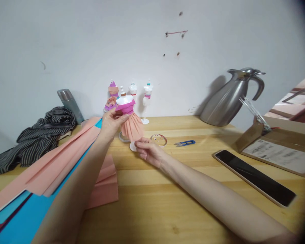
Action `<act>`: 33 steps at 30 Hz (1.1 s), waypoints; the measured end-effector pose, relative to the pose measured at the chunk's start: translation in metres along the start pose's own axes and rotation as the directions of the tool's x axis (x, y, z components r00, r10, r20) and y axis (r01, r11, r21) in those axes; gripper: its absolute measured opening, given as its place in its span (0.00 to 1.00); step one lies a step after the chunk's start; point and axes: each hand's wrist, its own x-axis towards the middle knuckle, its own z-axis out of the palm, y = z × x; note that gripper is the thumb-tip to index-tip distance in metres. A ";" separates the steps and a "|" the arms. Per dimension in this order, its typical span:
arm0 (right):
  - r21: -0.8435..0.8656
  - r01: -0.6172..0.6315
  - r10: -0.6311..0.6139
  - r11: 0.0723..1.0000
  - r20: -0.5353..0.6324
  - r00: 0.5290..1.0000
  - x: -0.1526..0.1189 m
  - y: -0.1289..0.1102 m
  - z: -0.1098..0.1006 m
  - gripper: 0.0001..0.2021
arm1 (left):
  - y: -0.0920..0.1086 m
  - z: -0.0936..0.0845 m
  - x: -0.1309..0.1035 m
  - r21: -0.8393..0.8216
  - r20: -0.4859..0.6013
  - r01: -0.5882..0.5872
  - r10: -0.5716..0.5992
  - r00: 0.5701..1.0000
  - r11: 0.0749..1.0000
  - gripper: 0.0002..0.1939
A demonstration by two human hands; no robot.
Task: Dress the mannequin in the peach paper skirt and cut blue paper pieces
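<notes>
Center frame, the left hand (110, 122) clamps a left-leaning dress form's (124, 99) bodice (127, 107); below, the right hand (152, 152) pinches its base (132, 146).

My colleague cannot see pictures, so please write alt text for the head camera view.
Two bare hands hold a small white dress form in a magenta-and-peach dress: left hand at the bodice, right hand at the round base. Three more forms stand behind; blue snips and a phone lie to the right on the wooden table.

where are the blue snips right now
In the head view, the blue snips lie right of centre on the table, between the round dish and the phone.
</notes>
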 end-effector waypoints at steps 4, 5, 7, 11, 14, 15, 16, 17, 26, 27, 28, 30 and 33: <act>-0.029 -0.006 0.005 1.000 -0.037 0.999 -0.002 0.004 0.005 0.13 | 0.000 0.002 -0.001 0.005 -0.022 0.004 -0.004 1.000 1.000 0.13; -0.038 -0.022 0.020 0.999 -0.051 0.999 -0.002 0.006 0.005 0.13 | 0.000 0.003 -0.002 0.005 -0.028 0.004 -0.004 1.000 1.000 0.13; -0.037 -0.050 0.048 0.998 -0.064 0.997 -0.001 0.009 0.005 0.12 | 0.000 0.004 -0.002 0.004 -0.038 0.005 -0.005 0.999 1.000 0.12; 0.085 -0.057 0.065 0.995 -0.089 0.994 0.001 0.011 0.002 0.10 | 0.000 0.004 -0.002 -0.009 -0.022 0.015 -0.015 1.000 1.000 0.14; 0.187 -0.026 0.050 0.982 -0.124 0.991 0.003 0.009 0.000 0.09 | 0.000 0.004 -0.001 -0.012 -0.020 0.018 -0.018 1.000 1.000 0.15; 0.191 -0.007 0.034 0.982 -0.140 0.990 0.004 0.009 -0.001 0.08 | 0.001 0.004 -0.002 -0.009 -0.023 0.019 -0.019 1.000 1.000 0.14; 0.182 0.011 0.018 0.983 -0.155 0.988 0.005 0.009 -0.001 0.08 | 0.001 0.005 -0.002 -0.007 -0.023 0.020 -0.020 1.000 1.000 0.14; 0.166 0.027 0.001 0.986 -0.167 0.986 0.005 0.009 -0.001 0.08 | 0.002 0.005 -0.003 -0.006 -0.024 0.021 -0.021 0.999 1.000 0.14; 0.148 0.075 -0.044 0.986 -0.205 0.978 0.005 0.008 0.000 0.06 | 0.005 0.008 -0.005 0.005 -0.029 0.009 -0.009 1.000 1.000 0.13; 0.169 0.088 -0.055 0.982 -0.194 0.979 0.005 0.007 0.000 0.07 | 0.005 0.008 -0.005 0.012 -0.032 0.010 -0.009 0.999 1.000 0.12; 0.188 0.099 -0.065 0.977 -0.178 0.982 0.005 0.007 0.001 0.08 | 0.004 0.008 -0.005 0.020 -0.032 0.014 -0.014 0.999 1.000 0.12; 0.205 0.104 -0.076 0.973 -0.141 0.987 0.005 0.006 0.000 0.10 | 0.004 0.009 -0.006 0.033 -0.028 0.032 -0.031 0.999 0.999 0.13; 0.154 0.095 -0.078 0.984 -0.113 0.991 0.006 0.007 -0.001 0.13 | 0.003 0.010 -0.007 0.041 -0.018 0.051 -0.050 0.999 0.998 0.14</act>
